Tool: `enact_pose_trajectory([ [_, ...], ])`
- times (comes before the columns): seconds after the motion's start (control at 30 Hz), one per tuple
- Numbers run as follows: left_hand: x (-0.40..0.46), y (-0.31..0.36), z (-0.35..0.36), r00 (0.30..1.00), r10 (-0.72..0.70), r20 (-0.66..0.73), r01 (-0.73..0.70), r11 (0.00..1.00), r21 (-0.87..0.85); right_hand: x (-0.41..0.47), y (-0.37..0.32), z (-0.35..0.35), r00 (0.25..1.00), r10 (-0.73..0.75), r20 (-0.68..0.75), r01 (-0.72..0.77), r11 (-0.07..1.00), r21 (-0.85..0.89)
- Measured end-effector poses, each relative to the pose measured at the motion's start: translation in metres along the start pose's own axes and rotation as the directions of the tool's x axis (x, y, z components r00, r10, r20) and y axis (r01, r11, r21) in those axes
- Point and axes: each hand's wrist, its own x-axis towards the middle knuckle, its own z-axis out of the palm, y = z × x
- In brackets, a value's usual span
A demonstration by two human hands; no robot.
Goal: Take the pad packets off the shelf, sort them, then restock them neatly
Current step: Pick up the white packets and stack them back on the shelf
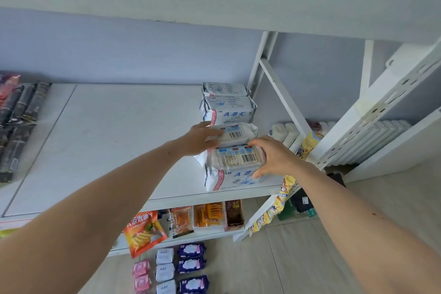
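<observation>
Here, soft crinkly packets (238,159) on shelf (114,141)

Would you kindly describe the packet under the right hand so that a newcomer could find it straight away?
Look at the white middle shelf, at its right front corner. A row of white ABC packets runs back toward the wall; the right hand grips the front top packet. Only it lies barcode up atop the front packet.

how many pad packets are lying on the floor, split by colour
Pink packets: 2
White packets: 3
Purple packets: 3
Total on the floor in view: 8; the bottom edge of the picture cuts off the rows, so more may lie out of sight.
</observation>
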Motion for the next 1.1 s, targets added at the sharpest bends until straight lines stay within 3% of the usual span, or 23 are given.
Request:
enact_pose_trajectory([
  [0.17,-0.009,-0.003,0.005,0.993,-0.111,-0.049,0.106,0.99,-0.097,-0.001,0.0,-0.003,0.999,-0.032,0.004,0.032,0.998,-0.053],
  [0.43,-0.01,-0.004,0.02,0.986,-0.146,0.085,0.158,0.977,-0.147,0.016,-0.001,0.005,0.992,-0.065,0.111,0.079,0.99,-0.12],
  [0.8,0.014,0.017,0.011,0.983,-0.138,0.119,0.156,0.974,-0.164,0.025,0.013,-0.003,0.997,-0.073,0.009,0.073,0.969,-0.238],
  [1.1,0.022,0.003,0.024,0.99,-0.102,0.096,0.093,0.992,0.09,0.034,0.012,-0.01,0.997,-0.074,0.005,0.072,0.956,-0.283],
])
